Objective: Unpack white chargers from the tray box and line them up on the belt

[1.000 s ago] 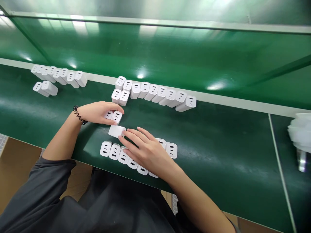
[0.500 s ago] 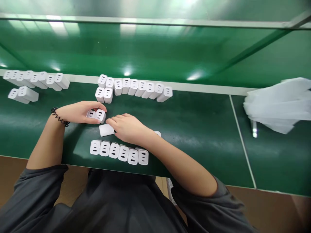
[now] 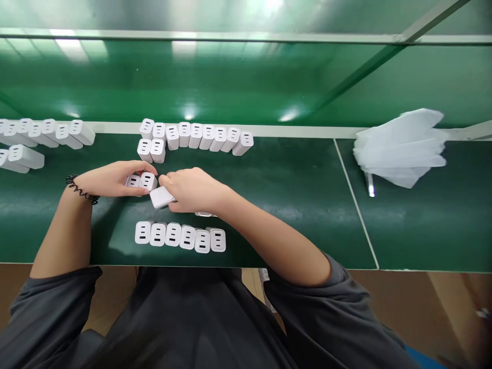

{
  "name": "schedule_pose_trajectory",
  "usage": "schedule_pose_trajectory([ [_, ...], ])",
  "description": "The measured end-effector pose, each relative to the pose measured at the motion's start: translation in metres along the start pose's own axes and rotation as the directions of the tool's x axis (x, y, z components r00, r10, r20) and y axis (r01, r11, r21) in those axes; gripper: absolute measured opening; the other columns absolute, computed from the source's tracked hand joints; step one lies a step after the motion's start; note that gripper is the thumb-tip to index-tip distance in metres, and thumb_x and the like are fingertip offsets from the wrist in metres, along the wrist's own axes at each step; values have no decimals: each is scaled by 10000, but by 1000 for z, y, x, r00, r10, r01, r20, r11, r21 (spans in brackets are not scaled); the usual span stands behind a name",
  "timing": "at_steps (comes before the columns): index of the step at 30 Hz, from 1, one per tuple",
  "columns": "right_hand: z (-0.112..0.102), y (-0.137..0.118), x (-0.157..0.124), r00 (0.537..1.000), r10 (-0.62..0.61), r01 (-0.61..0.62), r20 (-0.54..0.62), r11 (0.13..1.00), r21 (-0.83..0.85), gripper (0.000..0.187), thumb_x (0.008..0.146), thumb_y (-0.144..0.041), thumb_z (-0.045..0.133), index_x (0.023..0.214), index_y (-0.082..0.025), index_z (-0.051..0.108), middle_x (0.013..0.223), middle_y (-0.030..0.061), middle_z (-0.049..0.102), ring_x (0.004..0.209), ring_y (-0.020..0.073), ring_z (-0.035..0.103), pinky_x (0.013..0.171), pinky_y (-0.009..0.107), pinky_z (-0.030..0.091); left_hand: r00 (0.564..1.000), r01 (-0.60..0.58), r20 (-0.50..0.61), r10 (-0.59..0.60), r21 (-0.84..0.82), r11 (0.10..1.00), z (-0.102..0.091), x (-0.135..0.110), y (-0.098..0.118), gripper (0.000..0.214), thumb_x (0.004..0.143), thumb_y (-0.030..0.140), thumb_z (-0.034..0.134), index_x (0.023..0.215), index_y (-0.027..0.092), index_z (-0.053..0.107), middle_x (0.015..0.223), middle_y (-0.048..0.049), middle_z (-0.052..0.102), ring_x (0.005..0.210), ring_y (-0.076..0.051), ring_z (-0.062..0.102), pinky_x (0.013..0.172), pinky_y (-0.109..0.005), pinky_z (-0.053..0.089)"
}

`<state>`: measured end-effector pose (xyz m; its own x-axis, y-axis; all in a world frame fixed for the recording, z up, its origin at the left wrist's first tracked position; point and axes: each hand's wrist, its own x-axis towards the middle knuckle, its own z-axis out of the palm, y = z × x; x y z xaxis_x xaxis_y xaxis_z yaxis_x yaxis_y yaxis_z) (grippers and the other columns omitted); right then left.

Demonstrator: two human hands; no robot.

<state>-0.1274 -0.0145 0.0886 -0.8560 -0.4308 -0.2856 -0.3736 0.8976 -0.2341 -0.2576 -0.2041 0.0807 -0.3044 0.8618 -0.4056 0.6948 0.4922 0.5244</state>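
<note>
Two white chargers (image 3: 147,181) with slotted port faces stand side by side on the green bench, and my left hand (image 3: 115,179) is wrapped round them, thumb in front and fingers behind. My right hand (image 3: 194,190) grips another white charger (image 3: 161,197) that is tilted, its plain side up and its left end close to the pair. Part of one more white charger (image 3: 205,213) shows beneath my right wrist. Nearer the bench's front edge is a row of several white chargers (image 3: 172,234), ports facing up.
Along the back ledge stands a row of several chargers (image 3: 196,136), with two more (image 3: 151,150) before its left end. Another group of chargers (image 3: 49,132) is at the far left. White translucent sheets or bags (image 3: 400,146) lie at the right, past a pale seam (image 3: 357,205).
My right hand has taken hold of the plain-sided charger and tilted it up beside the pair. My left hand keeps its grip. The whole view has shifted a little.
</note>
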Motion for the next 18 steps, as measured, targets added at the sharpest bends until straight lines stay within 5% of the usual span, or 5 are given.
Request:
schedule_pose_trajectory([
  [6,-14,3,0,997,70,-71,-32,997,-22,307,905,-296,633,1121,-80,600,1066,139,648,962,282,638,650,331,449,1000,8,11,-8,18,1000,0,0,1,579,843,607,554,1288,239,519,1187,-64,637,1015,-248,599,860,-343,472],
  [10,-1,13,-3,989,24,3,-145,983,185,451,944,-431,593,1238,-90,563,1047,110,667,938,258,640,691,330,471,999,34,-4,-34,17,999,0,-2,3,629,809,651,572,1283,241,521,1253,-71,615,1090,-280,586,916,-367,470],
  [13,11,35,-29,958,42,75,-285,919,388,459,969,-404,551,1349,-148,513,1079,79,664,954,215,628,778,326,483,999,34,-38,-32,38,999,2,-3,8,683,788,692,577,1296,240,510,1321,-77,580,1159,-290,563,975,-378,457],
  [18,35,70,-81,916,158,95,-368,807,583,330,966,-340,513,1228,-175,624,1032,73,676,943,201,635,797,329,512,976,-86,-182,117,172,981,14,2,26,672,797,711,568,1274,238,546,1296,-89,591,1159,-294,566,959,-406,476],
])
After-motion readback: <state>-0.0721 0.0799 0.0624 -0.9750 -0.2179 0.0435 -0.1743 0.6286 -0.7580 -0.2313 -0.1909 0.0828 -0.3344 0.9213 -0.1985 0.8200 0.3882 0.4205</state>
